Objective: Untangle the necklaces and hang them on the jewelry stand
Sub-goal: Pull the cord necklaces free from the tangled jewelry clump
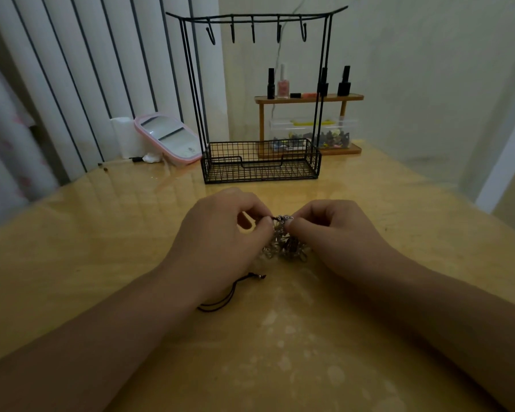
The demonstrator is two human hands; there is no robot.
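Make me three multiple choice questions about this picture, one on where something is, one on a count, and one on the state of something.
1. Where is the pink-framed mirror relative to the jewelry stand?
A. To its left, by the blinds
B. Inside its basket
C. Hung on a hook

2. How many hooks hang from the stand's top bar?
A. Two
B. Five
C. Nine

3. What state is the tangle of necklaces in?
A. Hung on the stand
B. Lying untouched in the basket
C. Bunched, pinched between left hand and right hand

Answers: 1 A, the mirror leans left of the stand. 2 B, five hooks show. 3 C, both hands pinch the clump above the table.
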